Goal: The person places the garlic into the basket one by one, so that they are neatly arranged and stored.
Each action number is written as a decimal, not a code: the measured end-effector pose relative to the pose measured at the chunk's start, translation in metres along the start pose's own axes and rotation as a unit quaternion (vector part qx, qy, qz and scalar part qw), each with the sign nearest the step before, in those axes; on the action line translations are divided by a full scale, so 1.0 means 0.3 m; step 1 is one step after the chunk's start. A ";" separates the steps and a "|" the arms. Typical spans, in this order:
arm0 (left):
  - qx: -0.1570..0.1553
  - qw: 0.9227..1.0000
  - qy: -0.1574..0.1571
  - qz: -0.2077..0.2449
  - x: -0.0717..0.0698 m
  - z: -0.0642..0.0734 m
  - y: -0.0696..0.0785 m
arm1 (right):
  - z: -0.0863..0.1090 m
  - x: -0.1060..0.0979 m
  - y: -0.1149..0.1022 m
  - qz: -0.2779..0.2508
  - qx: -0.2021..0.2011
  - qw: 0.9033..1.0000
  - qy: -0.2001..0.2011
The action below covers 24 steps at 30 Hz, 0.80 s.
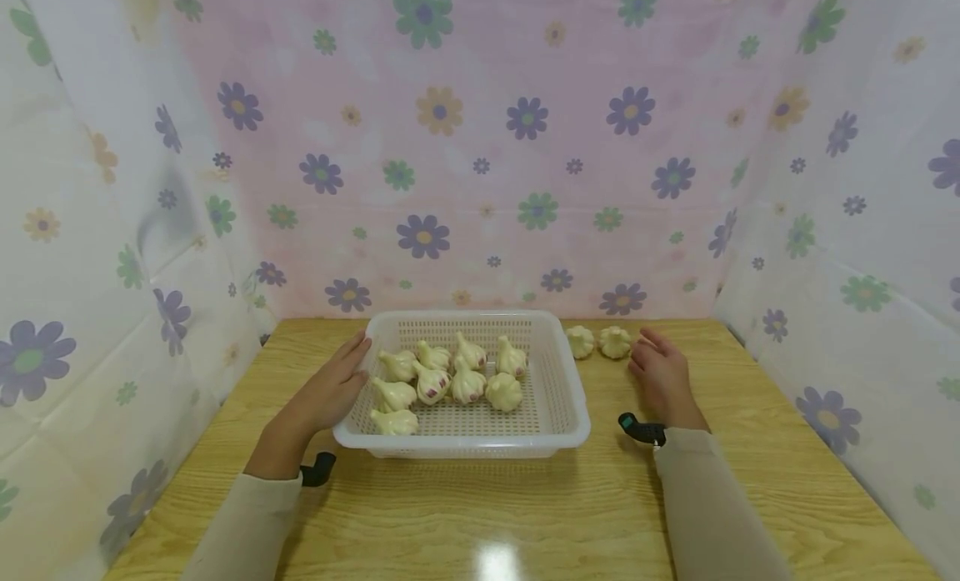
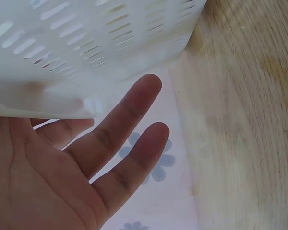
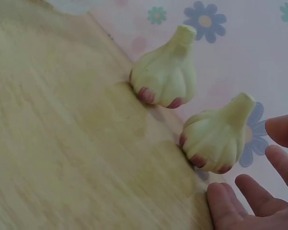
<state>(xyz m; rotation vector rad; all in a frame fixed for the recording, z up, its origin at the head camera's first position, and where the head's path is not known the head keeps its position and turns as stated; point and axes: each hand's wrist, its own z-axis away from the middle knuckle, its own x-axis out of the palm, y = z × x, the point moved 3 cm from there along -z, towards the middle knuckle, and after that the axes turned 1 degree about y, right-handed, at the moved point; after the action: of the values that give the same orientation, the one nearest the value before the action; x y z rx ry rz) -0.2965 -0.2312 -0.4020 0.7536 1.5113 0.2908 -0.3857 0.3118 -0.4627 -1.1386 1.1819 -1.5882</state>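
A white plastic basket (image 1: 551,381) with slotted walls holds several garlic bulbs (image 1: 468,385), pale with purple patches. At its left side my left hand (image 1: 341,387) rests against the rim, the fingers extended; the left wrist view shows the fingers (image 2: 144,98) spread beside the basket wall (image 2: 101,62). Two more garlic bulbs stand on the table right of the basket, one nearer it (image 3: 165,72) and one farther right (image 3: 216,136). My right hand (image 1: 663,381) is just right of the farther bulb, fingers slightly bent and apart from it, holding nothing.
The wood-grain table (image 1: 450,514) ends at the back against a pink flowered cloth (image 1: 480,189). White flowered cloths enclose the left and right sides. A black wrist-camera mount (image 1: 641,429) juts from the right wrist, another (image 1: 318,470) from the left.
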 end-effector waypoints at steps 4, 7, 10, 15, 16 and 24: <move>0.002 1.000 0.001 0.001 -0.002 0.002 0.005 | -0.020 0.002 0.031 0.027 -0.016 1.000 -0.004; 0.005 1.000 0.002 0.002 -0.004 0.004 0.011 | -0.002 0.013 0.019 0.062 -0.021 0.998 -0.012; 0.007 1.000 0.004 0.002 -0.003 0.003 0.010 | 0.013 0.022 0.011 0.089 -0.029 0.995 -0.033; 0.008 1.000 0.007 0.008 0.000 0.004 0.000 | -0.011 0.016 0.043 0.106 -0.043 0.992 -0.060; 0.007 1.000 0.007 0.009 0.000 0.005 -0.001 | -0.016 0.014 0.048 0.108 -0.042 0.991 -0.061; 0.004 1.000 0.008 0.009 -0.002 0.005 -0.001 | -0.031 0.000 0.064 0.131 -0.054 0.987 -0.069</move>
<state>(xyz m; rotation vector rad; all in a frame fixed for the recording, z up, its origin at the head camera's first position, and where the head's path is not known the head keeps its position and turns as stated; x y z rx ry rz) -0.2952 -0.2322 -0.4019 0.7742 1.5214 0.3044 -0.3928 0.3096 -0.4827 -1.0919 1.2798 -1.2400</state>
